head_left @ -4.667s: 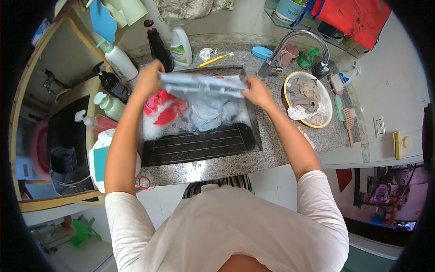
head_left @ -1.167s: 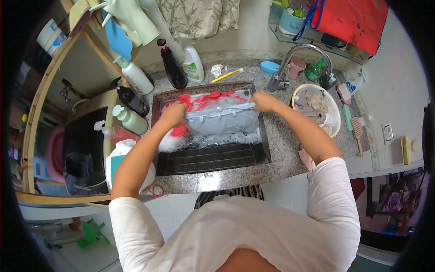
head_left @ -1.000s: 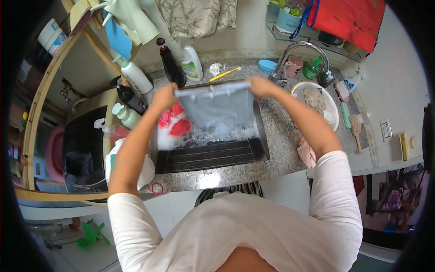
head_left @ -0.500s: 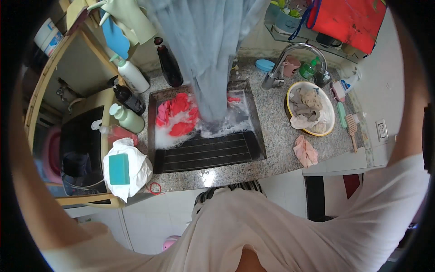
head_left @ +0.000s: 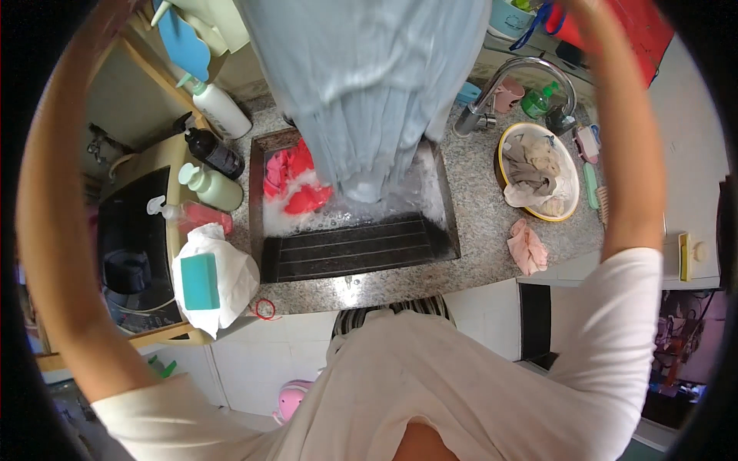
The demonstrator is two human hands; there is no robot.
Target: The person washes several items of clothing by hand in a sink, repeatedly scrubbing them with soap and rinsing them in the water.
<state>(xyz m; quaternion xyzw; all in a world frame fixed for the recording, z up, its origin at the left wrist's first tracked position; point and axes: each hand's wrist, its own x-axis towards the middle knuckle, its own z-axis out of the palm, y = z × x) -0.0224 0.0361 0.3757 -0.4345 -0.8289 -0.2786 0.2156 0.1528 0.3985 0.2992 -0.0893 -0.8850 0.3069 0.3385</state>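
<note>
Your hands are out of view above, grip impossible to tell; between your left forearm (head_left: 38,177) and right forearm (head_left: 633,115), neither clearly nearer, a pale-blue garment (head_left: 361,84) hangs lengthwise below your hands into the sudsy sink (head_left: 449,192).

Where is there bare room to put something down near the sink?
On the speckled counter, between the sink and the pink cloth; also a strip along the sink's front. Crowded: the left side, with bottles and a teal sponge. The blue-gray garment hides part of the back.
</note>
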